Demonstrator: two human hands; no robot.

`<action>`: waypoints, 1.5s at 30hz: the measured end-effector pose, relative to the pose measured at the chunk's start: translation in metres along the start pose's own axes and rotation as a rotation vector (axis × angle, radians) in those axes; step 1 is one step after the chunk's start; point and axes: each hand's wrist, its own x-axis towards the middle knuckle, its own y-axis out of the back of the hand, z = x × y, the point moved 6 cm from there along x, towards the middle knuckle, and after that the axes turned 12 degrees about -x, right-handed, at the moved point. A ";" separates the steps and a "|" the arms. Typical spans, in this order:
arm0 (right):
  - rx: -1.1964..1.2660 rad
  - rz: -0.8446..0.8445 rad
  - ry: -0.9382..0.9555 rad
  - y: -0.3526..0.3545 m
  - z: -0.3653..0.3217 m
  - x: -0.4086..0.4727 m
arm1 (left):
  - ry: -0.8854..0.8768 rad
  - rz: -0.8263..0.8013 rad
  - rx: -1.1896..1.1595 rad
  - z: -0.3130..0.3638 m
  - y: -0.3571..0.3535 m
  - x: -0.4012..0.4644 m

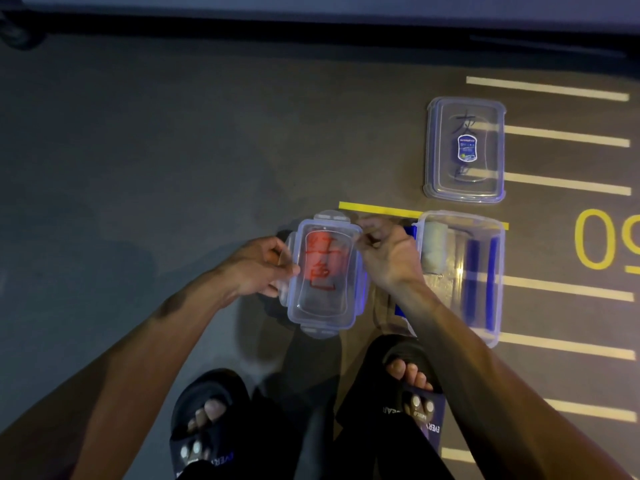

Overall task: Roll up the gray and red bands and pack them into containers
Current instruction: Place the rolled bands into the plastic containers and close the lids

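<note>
A clear plastic container with a lid marked in red writing lies on the floor in front of me, and something red shows through the lid. My left hand grips its left side latch. My right hand pinches the lid's upper right edge. To the right stands an open clear container with a rolled gray band inside at its left. Farther back lies a separate clear lid with dark writing and a blue sticker.
My two feet in dark slides are at the bottom, close to the containers. White stripes and yellow markings are painted on the dark floor at right. A wall base runs along the top.
</note>
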 end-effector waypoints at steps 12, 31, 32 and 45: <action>-0.011 0.079 0.024 0.012 -0.001 0.010 | -0.289 0.190 0.095 0.040 -0.001 0.023; -0.320 -0.074 -0.118 -0.012 0.040 -0.016 | -0.242 0.353 0.095 -0.010 0.004 -0.024; -0.301 -0.070 -0.126 -0.012 0.039 -0.018 | -0.224 0.341 0.054 -0.013 0.001 -0.026; -0.107 -0.109 -0.160 -0.022 0.042 -0.003 | -0.089 0.196 -0.092 -0.009 -0.005 -0.013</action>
